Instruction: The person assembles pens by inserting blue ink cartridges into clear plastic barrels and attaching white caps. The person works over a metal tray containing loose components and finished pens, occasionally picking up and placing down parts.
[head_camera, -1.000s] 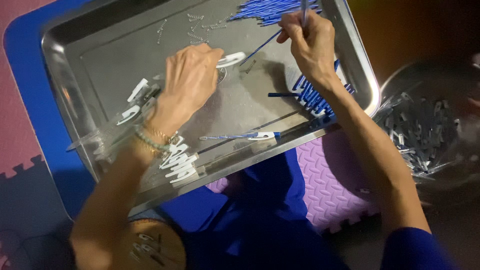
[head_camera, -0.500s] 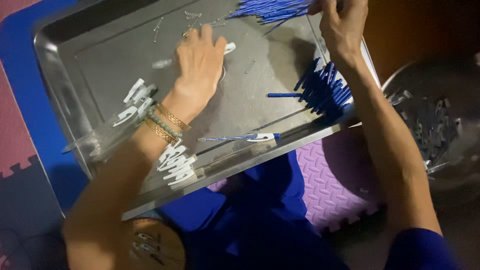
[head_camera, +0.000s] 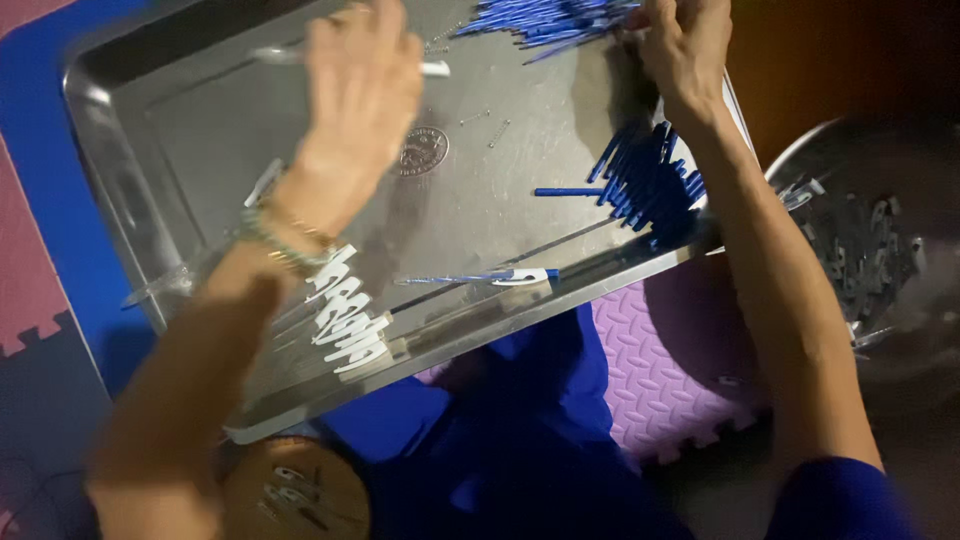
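One metal tray (head_camera: 130, 190); two hands (head_camera: 362, 75) (head_camera: 685, 45); one metal bowl (head_camera: 800, 150); blue sticks (head_camera: 650, 180) uncountable.

**Foam mats underfoot, dark at the edges**

The floor is laid with interlocking foam mats: a blue mat (head_camera: 45, 120) at nine o'clock, a pink mat (head_camera: 25, 290) beside it, a purple mat (head_camera: 660, 370) at five o'clock. Toward two o'clock a brown surface (head_camera: 840, 60) sits in dim, warm shadow.

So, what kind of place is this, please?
Probably a home or small workshop where piecework is done on the floor. A large steel tray rests on coloured foam floor mats, blue pen refills and white clips lie sorted in it, and a metal bowl of parts sits alongside.
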